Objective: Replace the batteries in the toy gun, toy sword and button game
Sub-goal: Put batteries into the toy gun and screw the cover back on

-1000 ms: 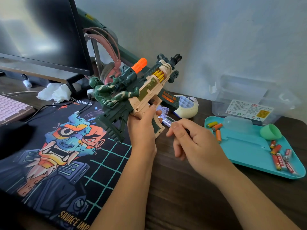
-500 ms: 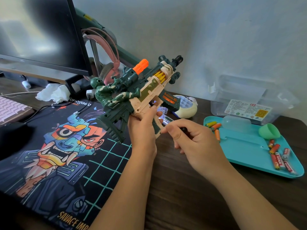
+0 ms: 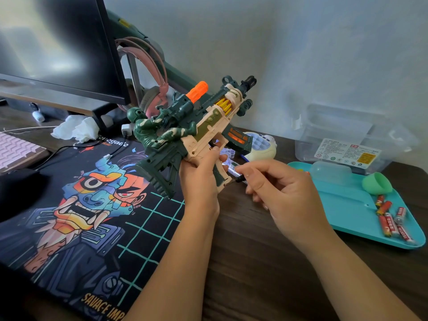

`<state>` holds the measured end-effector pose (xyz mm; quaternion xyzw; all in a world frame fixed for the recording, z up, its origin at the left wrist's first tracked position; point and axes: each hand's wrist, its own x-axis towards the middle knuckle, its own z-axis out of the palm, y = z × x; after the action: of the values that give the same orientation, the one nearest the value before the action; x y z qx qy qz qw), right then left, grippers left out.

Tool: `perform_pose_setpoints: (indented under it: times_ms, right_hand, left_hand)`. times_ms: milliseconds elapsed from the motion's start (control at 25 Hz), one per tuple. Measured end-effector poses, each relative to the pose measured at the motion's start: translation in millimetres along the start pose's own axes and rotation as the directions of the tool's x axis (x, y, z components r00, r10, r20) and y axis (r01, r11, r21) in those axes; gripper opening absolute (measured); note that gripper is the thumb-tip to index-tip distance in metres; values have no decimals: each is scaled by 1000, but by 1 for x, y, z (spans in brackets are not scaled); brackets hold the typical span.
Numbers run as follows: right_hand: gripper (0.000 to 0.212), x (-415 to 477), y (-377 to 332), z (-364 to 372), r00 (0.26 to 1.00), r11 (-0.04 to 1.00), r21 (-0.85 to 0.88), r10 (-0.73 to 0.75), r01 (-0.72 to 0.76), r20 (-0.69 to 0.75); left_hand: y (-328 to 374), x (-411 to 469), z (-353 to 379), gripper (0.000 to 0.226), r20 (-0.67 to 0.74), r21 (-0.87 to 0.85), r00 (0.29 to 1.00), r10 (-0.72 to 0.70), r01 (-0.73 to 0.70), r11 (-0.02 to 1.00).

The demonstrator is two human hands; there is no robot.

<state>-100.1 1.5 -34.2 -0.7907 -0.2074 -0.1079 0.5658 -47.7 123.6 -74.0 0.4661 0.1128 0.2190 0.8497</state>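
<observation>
My left hand (image 3: 201,179) grips the handle of the green and beige toy gun (image 3: 192,126), holding it up above the desk with the barrel pointing up and right. My right hand (image 3: 284,193) is closed on a small dark screwdriver (image 3: 235,180) whose tip touches the bottom of the gun's grip. The cream button game (image 3: 261,147) lies on the desk behind the gun. A clear, blue-lit toy, probably the sword (image 3: 228,162), lies mostly hidden behind my hands. Red batteries (image 3: 391,218) lie at the right end of the teal tray (image 3: 347,205).
A printed desk mat (image 3: 76,216) covers the left of the wooden desk. A monitor (image 3: 58,49), pink headphones (image 3: 148,72), crumpled tissue (image 3: 76,128) and a pink keyboard (image 3: 16,149) stand at the left. A clear plastic box (image 3: 352,137) and a green cup (image 3: 376,183) sit near the tray.
My right hand has shifted slightly and brought the screwdriver tip against the bottom of the gun's grip. The gun stays held up in my left hand.
</observation>
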Motion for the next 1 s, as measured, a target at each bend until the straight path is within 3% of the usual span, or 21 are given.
perform_pose_setpoints:
  times_ms: [80, 200, 520, 840, 920, 1000]
  right_hand:
    - [17, -1, 1, 1, 998, 999, 37, 18, -16, -54]
    - [21, -1, 4, 2, 995, 998, 56, 41, -36, -88]
    - [21, 0, 9, -1, 1000, 996, 85, -10, 8, 17]
    - [13, 1, 12, 2, 997, 1000, -24, -16, 14, -74]
    - [3, 2, 14, 0, 997, 999, -31, -16, 14, -70]
    - [7, 2, 13, -1, 999, 999, -45, -29, 27, -45]
  left_hand:
    - [0, -1, 0, 19, 6, 3, 1000, -3, 3, 1000]
    - [0, -1, 1, 19, 13, 1, 1000, -5, 5, 1000]
    - [0, 1, 1, 20, 3, -3, 1000, 25, -25, 1000]
    - [-3, 0, 2, 21, 11, -20, 1000, -6, 7, 1000]
    - [-3, 0, 2, 22, 15, -23, 1000, -9, 9, 1000]
    - [-2, 0, 3, 21, 16, -25, 1000, -2, 3, 1000]
